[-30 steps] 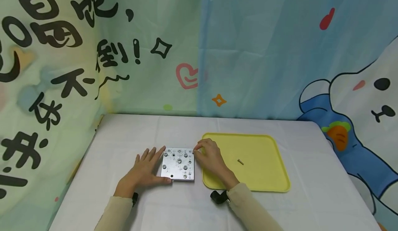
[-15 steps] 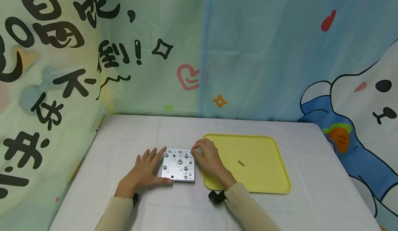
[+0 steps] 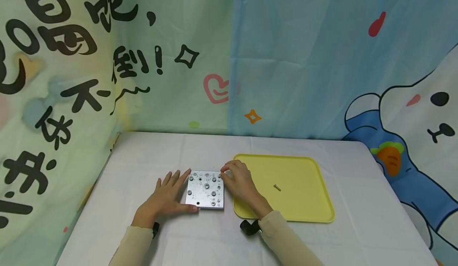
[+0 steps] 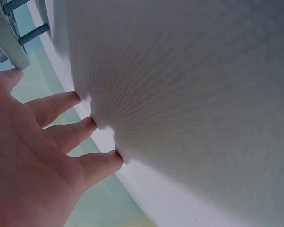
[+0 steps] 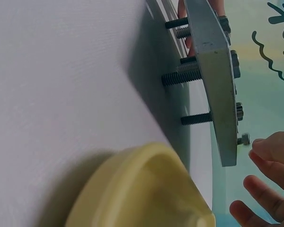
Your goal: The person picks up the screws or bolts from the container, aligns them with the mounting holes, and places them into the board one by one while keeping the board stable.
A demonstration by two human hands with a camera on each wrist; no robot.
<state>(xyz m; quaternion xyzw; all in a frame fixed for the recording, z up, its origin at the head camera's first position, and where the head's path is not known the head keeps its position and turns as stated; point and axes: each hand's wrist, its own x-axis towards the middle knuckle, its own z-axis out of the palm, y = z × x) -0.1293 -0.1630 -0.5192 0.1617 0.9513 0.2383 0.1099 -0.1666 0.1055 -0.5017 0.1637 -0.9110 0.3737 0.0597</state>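
Note:
A square metal plate (image 3: 204,190) stands raised on long threaded screws, with several screw heads on its top. My left hand (image 3: 166,196) lies spread at the plate's left side, thumb at the near edge and index fingertip at the far left corner. In the left wrist view the other fingertips (image 4: 114,158) press into the white cloth. My right hand (image 3: 240,178) is at the far right corner. In the right wrist view its thumb and index fingertips are right at the head of a small screw (image 5: 246,139) sticking up from the plate; the head shows beside them.
A yellow tray (image 3: 307,214) lies right of the plate, under the right forearm, with one loose screw (image 3: 277,187) on it. White cloth (image 3: 200,242) covers the table. A printed curtain (image 3: 286,79) hangs behind and on the left.
The right fingertips have shifted slightly left at the plate's far right corner, baring a little more of its edge. The left hand keeps its place.

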